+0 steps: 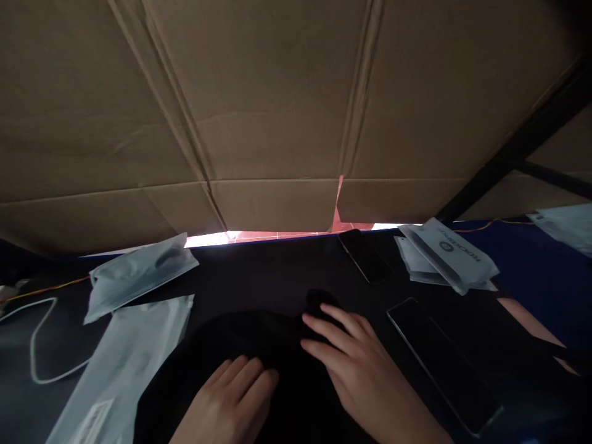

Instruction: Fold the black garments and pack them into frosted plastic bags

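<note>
A dark black piece of cloth (231, 333) with a rounded outline lies in front of me at the bottom middle. Its folds are hard to make out in the dim light. My left hand (229, 394) is closed on the cloth, fingers curled and pressed together. On the cloth's right side my right hand (351, 351) grips a bunched part (321, 299) that stands up, its fingers over the fabric and its thumb hidden. A phone with a dark screen (444, 364) lies just right of my right hand. Farther back is a smaller black phone (364, 256).
Pale plastic pouches (143, 274) lie on the left of the dark table (259, 271), beside a white cable (33, 345). Printed pouches (448, 253) sit at the back right. Cardboard (277, 92) walls the far side, with a black metal bar (513, 145) at right.
</note>
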`<action>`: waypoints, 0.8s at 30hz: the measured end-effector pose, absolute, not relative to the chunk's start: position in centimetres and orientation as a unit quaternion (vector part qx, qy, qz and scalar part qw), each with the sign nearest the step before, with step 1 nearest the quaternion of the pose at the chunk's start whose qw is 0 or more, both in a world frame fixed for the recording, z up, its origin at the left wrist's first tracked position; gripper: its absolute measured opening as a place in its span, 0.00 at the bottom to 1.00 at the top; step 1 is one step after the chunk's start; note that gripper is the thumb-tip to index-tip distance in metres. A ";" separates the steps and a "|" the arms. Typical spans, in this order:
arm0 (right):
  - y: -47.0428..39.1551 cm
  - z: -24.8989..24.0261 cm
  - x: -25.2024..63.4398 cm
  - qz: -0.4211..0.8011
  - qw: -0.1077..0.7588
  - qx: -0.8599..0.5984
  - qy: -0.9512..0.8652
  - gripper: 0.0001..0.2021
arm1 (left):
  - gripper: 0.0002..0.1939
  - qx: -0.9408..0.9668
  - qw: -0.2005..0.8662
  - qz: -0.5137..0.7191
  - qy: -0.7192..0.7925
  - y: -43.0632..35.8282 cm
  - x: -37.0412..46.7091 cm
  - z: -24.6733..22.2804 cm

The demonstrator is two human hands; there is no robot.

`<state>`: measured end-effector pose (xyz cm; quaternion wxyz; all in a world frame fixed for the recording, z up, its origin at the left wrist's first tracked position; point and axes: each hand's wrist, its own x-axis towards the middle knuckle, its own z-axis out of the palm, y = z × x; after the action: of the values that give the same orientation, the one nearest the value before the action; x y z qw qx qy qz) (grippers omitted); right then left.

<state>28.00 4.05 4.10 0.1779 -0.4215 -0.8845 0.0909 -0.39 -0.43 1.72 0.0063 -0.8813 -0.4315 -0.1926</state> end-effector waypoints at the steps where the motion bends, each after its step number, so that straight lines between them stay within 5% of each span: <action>1: 5.1 3.6 27.2 0.083 0.160 -0.432 -0.884 0.29 | 0.14 -0.878 0.006 -0.182 -0.443 -0.1 -0.2 1.8; 3: 6.8 2.3 26.2 0.063 0.135 -0.469 -0.870 0.25 | 0.20 -0.870 0.009 -0.164 -0.465 0.6 -0.4 1.7; 7: 8.7 0.5 26.3 0.037 0.126 -0.550 -0.825 0.27 | 0.57 -0.846 -0.002 -0.111 -0.521 1.5 -1.9 0.6; 10: 7.8 0.7 26.4 0.026 0.130 -0.575 -0.807 0.28 | 0.67 -0.848 -0.032 -0.084 -0.522 2.4 -2.6 -0.1; 13: 4.9 0.9 26.1 0.025 0.144 -0.515 -0.845 0.33 | 0.67 -0.873 -0.036 -0.087 -0.478 3.1 -2.6 0.0; 18: 0.7 -1.5 27.3 -0.006 0.135 -0.427 -0.894 0.38 | 0.46 -0.889 0.046 -0.093 -0.446 1.6 -2.0 0.7; 24: 0.0 -2.8 29.5 -0.048 0.142 -0.441 -0.885 0.38 | 0.46 -0.909 0.174 -0.066 -0.373 -0.8 -2.0 -0.7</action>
<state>29.50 -0.02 -2.77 0.1420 -0.4407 -0.8850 -0.0477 -2.02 -0.84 -0.66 0.1743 -0.9089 -0.3730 -0.0656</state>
